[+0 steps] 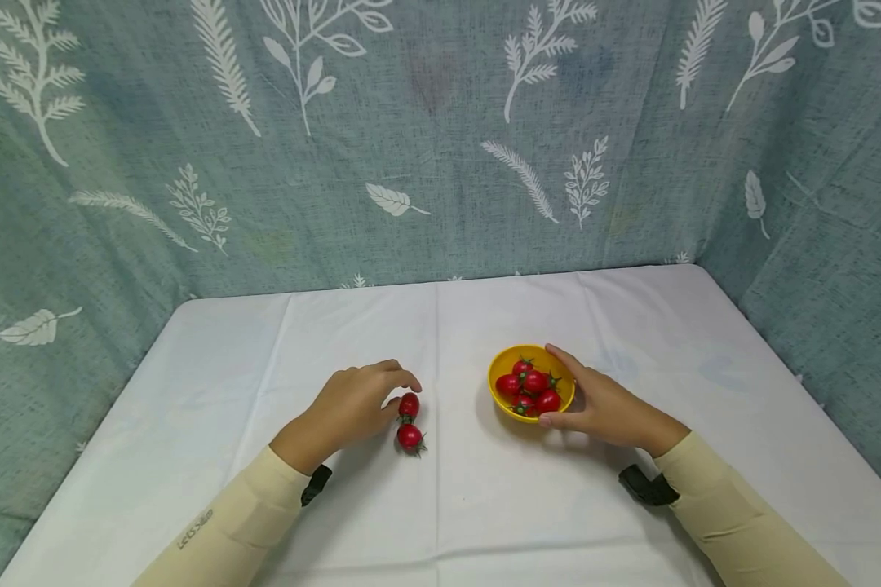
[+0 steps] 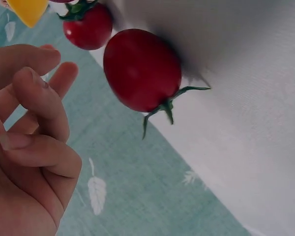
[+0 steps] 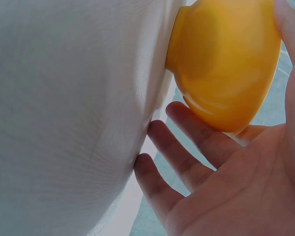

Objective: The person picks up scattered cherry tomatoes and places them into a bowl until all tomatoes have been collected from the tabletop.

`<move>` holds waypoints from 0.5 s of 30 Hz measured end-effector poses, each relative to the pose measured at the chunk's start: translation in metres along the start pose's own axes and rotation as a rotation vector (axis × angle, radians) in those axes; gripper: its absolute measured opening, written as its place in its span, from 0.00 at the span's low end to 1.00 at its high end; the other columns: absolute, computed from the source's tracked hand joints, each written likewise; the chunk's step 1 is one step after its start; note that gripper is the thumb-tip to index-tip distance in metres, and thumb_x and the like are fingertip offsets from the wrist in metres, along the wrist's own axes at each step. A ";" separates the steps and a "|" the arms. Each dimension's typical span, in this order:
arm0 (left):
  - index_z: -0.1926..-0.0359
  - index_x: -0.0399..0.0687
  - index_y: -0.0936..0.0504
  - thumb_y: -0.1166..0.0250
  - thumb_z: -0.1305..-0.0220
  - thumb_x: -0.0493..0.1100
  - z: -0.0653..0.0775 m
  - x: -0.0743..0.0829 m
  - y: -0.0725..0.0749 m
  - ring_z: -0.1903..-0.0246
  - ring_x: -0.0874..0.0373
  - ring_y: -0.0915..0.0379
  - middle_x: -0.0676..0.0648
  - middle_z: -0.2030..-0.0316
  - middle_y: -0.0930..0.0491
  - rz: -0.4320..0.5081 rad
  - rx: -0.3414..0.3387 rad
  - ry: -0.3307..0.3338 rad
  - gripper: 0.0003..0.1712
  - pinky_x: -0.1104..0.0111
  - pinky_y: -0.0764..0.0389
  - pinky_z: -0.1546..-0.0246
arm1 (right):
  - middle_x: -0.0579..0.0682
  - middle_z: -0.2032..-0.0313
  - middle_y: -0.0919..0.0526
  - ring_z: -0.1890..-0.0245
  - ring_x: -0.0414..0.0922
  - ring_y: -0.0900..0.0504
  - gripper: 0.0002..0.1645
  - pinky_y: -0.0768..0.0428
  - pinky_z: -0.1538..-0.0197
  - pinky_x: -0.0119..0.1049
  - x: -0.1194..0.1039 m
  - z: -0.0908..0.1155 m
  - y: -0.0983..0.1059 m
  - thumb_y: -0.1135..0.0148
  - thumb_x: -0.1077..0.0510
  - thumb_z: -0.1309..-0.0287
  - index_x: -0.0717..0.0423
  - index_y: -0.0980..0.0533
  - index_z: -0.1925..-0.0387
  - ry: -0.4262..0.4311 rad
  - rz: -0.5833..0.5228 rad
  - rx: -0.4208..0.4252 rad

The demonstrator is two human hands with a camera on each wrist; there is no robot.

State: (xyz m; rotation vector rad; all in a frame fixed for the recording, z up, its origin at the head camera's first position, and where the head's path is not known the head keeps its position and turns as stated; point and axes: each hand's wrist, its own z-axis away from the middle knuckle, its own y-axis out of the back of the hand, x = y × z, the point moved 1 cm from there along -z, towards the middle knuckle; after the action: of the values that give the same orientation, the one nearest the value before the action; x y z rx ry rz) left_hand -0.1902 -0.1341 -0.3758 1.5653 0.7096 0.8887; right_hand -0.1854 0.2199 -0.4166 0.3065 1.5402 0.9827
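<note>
Two red cherry tomatoes lie in a line on the white cloth, the farther tomato beside the nearer one. My left hand is just left of the farther tomato, thumb and fingers bent loosely around a gap. In the left wrist view the fingers stand apart from both the large front tomato and the one behind. My right hand holds the yellow bowl at its right side, thumb and index finger on the rim. Several cherry tomatoes with green stems sit inside the bowl.
A white cloth with fold lines covers the table. Green-blue curtains with white leaf prints stand behind it and along both sides. Dark straps are on both wrists.
</note>
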 end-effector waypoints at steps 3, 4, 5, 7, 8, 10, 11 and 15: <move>0.53 0.60 0.14 0.31 0.42 0.35 0.000 -0.001 -0.002 0.76 0.62 0.26 0.56 0.54 0.17 -0.007 -0.021 -0.007 0.18 0.66 0.27 0.73 | 0.60 0.24 0.43 0.25 0.62 0.41 0.65 0.39 0.29 0.64 0.000 0.000 0.000 0.29 0.33 0.48 0.48 0.55 0.20 -0.006 -0.001 0.000; 0.53 0.60 0.14 0.30 0.42 0.35 0.000 0.000 -0.002 0.75 0.61 0.24 0.56 0.54 0.17 -0.010 -0.028 -0.008 0.18 0.66 0.26 0.73 | 0.60 0.24 0.43 0.25 0.62 0.41 0.65 0.39 0.29 0.64 0.000 0.000 0.000 0.29 0.33 0.48 0.48 0.55 0.20 -0.006 -0.004 0.000; 0.52 0.61 0.14 0.29 0.42 0.36 -0.001 0.000 -0.003 0.74 0.61 0.23 0.57 0.54 0.17 -0.014 -0.036 -0.007 0.18 0.65 0.25 0.71 | 0.60 0.24 0.43 0.25 0.62 0.41 0.65 0.39 0.29 0.64 0.000 0.000 0.000 0.29 0.33 0.48 0.49 0.55 0.20 -0.007 -0.006 0.000; 0.52 0.61 0.13 0.28 0.43 0.37 -0.001 0.000 -0.005 0.72 0.60 0.22 0.57 0.53 0.17 -0.018 -0.050 0.000 0.18 0.64 0.24 0.69 | 0.60 0.24 0.43 0.25 0.62 0.41 0.65 0.39 0.29 0.63 0.000 0.001 0.000 0.29 0.33 0.48 0.49 0.55 0.20 -0.008 -0.010 -0.001; 0.52 0.61 0.13 0.27 0.43 0.38 -0.002 0.000 -0.005 0.71 0.60 0.21 0.58 0.53 0.17 -0.019 -0.057 0.003 0.18 0.63 0.23 0.68 | 0.60 0.24 0.43 0.25 0.62 0.41 0.65 0.39 0.29 0.63 0.000 0.001 0.000 0.29 0.33 0.48 0.49 0.55 0.20 -0.008 -0.011 -0.002; 0.53 0.62 0.13 0.26 0.44 0.39 -0.002 0.001 -0.006 0.70 0.60 0.20 0.58 0.53 0.18 -0.018 -0.064 0.008 0.18 0.62 0.22 0.67 | 0.60 0.24 0.44 0.25 0.62 0.42 0.65 0.39 0.29 0.63 -0.001 0.001 0.000 0.29 0.33 0.47 0.49 0.55 0.20 -0.010 -0.016 -0.004; 0.53 0.62 0.13 0.26 0.44 0.39 -0.003 0.001 -0.007 0.70 0.60 0.20 0.58 0.53 0.18 -0.018 -0.067 0.009 0.18 0.62 0.22 0.66 | 0.60 0.24 0.44 0.25 0.62 0.42 0.65 0.40 0.29 0.63 -0.001 0.001 0.000 0.29 0.33 0.47 0.48 0.55 0.20 -0.011 -0.014 -0.004; 0.52 0.61 0.13 0.25 0.45 0.40 -0.004 0.002 -0.007 0.70 0.59 0.20 0.56 0.54 0.17 -0.013 -0.078 0.008 0.19 0.61 0.21 0.66 | 0.59 0.24 0.44 0.25 0.62 0.42 0.65 0.40 0.29 0.63 -0.001 0.001 0.000 0.30 0.33 0.47 0.48 0.55 0.20 -0.012 -0.012 -0.006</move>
State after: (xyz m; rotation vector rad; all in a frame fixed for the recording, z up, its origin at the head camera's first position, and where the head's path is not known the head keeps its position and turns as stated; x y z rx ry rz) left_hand -0.1918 -0.1288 -0.3824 1.4867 0.6826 0.9032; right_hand -0.1845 0.2196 -0.4155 0.2985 1.5269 0.9745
